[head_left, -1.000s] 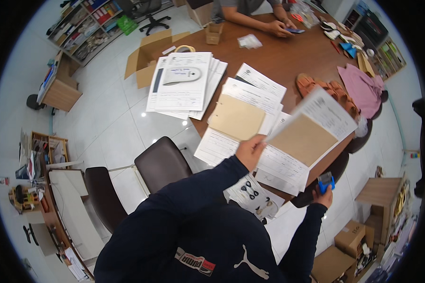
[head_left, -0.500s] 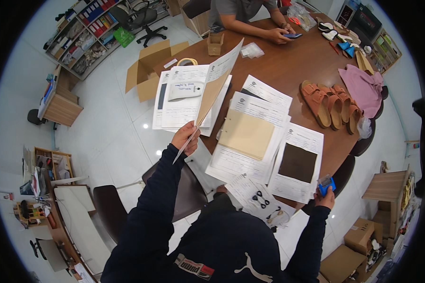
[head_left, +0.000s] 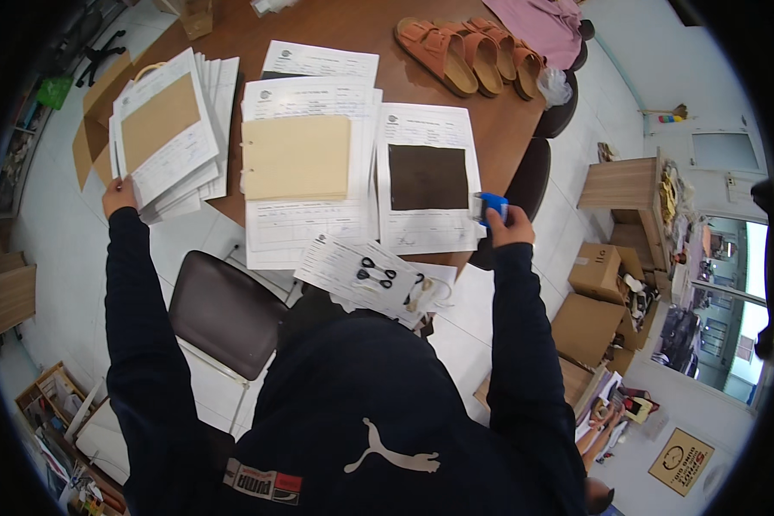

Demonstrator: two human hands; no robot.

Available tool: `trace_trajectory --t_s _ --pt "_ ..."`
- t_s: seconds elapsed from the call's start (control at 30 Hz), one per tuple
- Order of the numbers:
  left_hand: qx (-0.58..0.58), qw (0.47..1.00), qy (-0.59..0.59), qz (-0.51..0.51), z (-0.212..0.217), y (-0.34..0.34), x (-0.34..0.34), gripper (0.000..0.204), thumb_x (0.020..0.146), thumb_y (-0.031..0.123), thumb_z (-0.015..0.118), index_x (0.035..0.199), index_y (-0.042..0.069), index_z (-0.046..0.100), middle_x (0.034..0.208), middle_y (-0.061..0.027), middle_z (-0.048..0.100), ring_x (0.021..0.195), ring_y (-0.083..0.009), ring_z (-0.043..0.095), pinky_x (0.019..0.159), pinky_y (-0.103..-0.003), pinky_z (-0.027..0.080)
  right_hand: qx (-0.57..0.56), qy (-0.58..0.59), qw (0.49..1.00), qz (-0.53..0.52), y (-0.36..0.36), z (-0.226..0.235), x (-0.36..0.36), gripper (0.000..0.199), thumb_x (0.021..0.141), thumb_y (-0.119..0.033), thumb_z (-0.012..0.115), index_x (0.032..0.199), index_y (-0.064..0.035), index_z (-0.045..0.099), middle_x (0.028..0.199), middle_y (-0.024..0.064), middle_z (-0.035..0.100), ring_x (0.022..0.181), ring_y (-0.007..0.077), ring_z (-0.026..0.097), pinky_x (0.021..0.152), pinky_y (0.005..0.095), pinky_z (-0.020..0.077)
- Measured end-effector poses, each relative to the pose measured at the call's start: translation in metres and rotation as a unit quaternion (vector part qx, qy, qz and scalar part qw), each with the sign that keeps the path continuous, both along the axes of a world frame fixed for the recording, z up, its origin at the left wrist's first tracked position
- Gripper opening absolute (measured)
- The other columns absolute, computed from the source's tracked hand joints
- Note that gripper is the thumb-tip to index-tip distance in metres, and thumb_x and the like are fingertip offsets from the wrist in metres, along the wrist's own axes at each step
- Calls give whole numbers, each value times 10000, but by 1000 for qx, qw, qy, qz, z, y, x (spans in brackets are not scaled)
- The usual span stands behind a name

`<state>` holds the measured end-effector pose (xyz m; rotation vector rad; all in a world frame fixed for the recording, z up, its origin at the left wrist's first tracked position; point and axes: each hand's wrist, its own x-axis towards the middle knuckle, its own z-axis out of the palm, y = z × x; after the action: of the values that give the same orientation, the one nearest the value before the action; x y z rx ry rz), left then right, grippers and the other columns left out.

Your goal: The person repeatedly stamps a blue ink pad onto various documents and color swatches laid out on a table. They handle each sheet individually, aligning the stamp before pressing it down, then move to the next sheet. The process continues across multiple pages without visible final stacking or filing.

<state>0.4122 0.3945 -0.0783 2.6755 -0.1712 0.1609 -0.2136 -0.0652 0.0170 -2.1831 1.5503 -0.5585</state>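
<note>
Left hand at the lower left edge of a tan-swatched sheet

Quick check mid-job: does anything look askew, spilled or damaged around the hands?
Two things look untidy. The paper pile by the left hand is fanned unevenly, its sheets at differing angles. The sheet with black looped pieces lies slanted and seems to overhang the near edge of the table. No spill or damage shows.
</note>
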Motion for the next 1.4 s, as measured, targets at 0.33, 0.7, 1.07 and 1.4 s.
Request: trace_trajectory --t_s 0.33,0.7,1.07,1.4 --pt "-254 921 -167 -243 104 -145 -212 329 821 74 692 1143 72 626 1075 -78 593 946 -204 575 778 -325 472 41 162 985 41 7 4 41 379 755 -322 720 931 11 685 839 203 689 807 365 676 775 421 541" --pt "-92 732 37 -674 86 -302 -424 196 756 169 690 919 61 669 963 -70 604 909 -275 567 793 -389 461 44 274 960 40 14 -17 54 408 776 -365 699 937 8 658 883 228 680 818 399 669 793 446 538" --pt "132 733 64 -664 67 -330 -467 534 730 303 780 1155 35 598 1397 -225 415 1334 -409 348 1024 -577 371 361 -279 873 -171 -27 -24 -12 473 902 -409 611 1154 -13 548 940 116 654 721 263 682 612 402 566" --pt "-244 744 -151 -604 117 -323 -448 184 778 74 671 959 41 672 914 -99 693 757 -244 680 623 -333 552 392 -576 695 -177 -47 -2 -46 534 931 -543 475 1201 -88 549 1026 156 684 881 279 664 742 445 543"
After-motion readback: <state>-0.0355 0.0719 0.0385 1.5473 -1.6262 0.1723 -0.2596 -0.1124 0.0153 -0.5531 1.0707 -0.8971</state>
